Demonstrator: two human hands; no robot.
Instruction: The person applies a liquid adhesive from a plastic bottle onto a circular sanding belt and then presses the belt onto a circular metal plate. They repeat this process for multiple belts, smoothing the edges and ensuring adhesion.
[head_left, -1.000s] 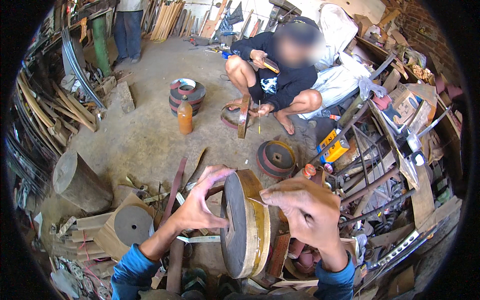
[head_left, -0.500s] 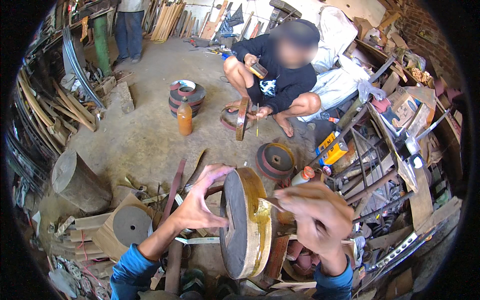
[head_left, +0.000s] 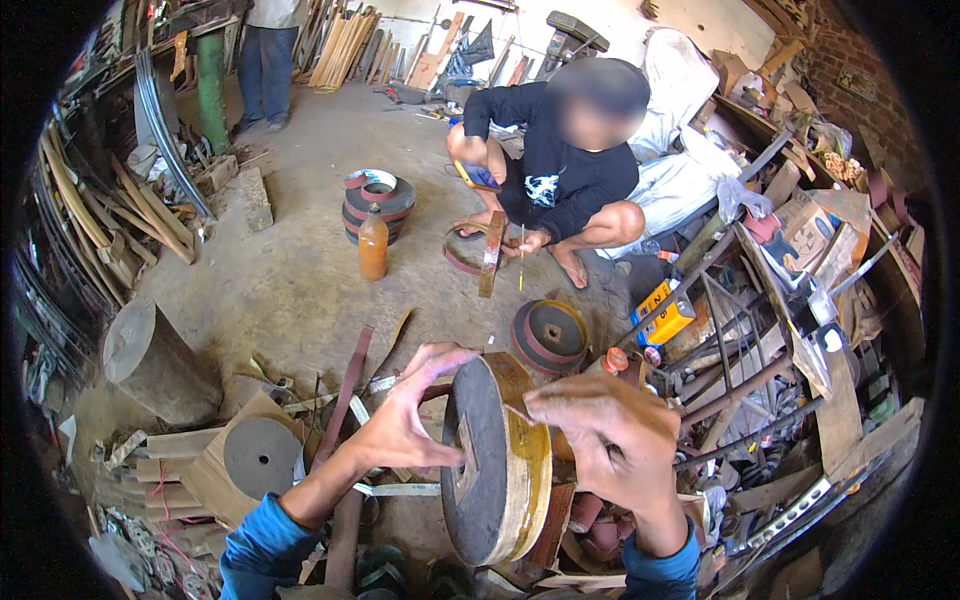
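A thick dark wheel point(head_left: 470, 470) stands tilted in front of me, its pale rim coated with wet, amber glue-like stuff point(head_left: 530, 450). My left hand point(head_left: 420, 410) grips it from the left, fingers over the top and thumb at the square centre hole. At the rim's right side, my right hand point(head_left: 610, 430) is closed, slightly blurred, pinching a small thin flat piece point(head_left: 520, 412) whose edge meets the glue. Most of that piece is hidden by the fingers.
Opposite me a person point(head_left: 570, 160) squats with a narrow ring-shaped wheel point(head_left: 492, 255) and a thin stick. Stacked wheels point(head_left: 380, 210), an amber bottle point(head_left: 373, 245) and another wheel point(head_left: 550, 338) stand on the floor. A metal frame point(head_left: 735, 330) and scrap crowd the right.
My right hand has moved slightly left and the flat piece has shifted along the rim. The wheel sits a little lower. Across from me, the person's raised hand has come down.
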